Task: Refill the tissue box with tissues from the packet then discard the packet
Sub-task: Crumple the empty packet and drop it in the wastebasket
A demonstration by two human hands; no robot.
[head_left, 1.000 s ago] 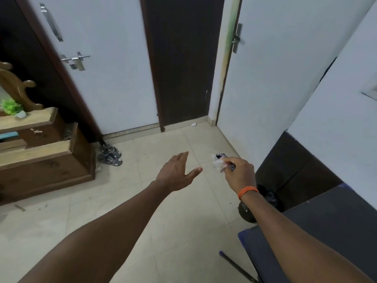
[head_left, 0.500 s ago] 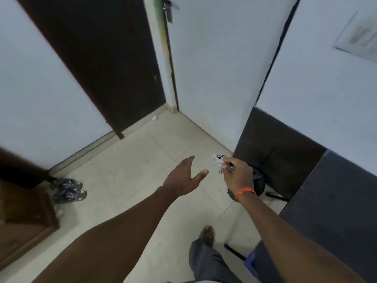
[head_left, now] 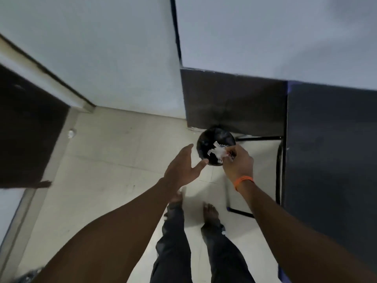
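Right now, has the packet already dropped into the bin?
No, the right hand holds the crumpled packet above the black bin.

dim, flat indoor light, soft shadows, motion blur throughout, wide-angle bending toward the edges

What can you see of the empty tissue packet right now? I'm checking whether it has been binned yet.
The packet is a crumpled wad of clear, whitish plastic film, with some dark print near the fingers. It is pinched in the right hand, its loose end sticking out to the left. It hangs over the open mouth of the round black bin on the floor, not yet dropped. The left hand is open beside it, not touching.
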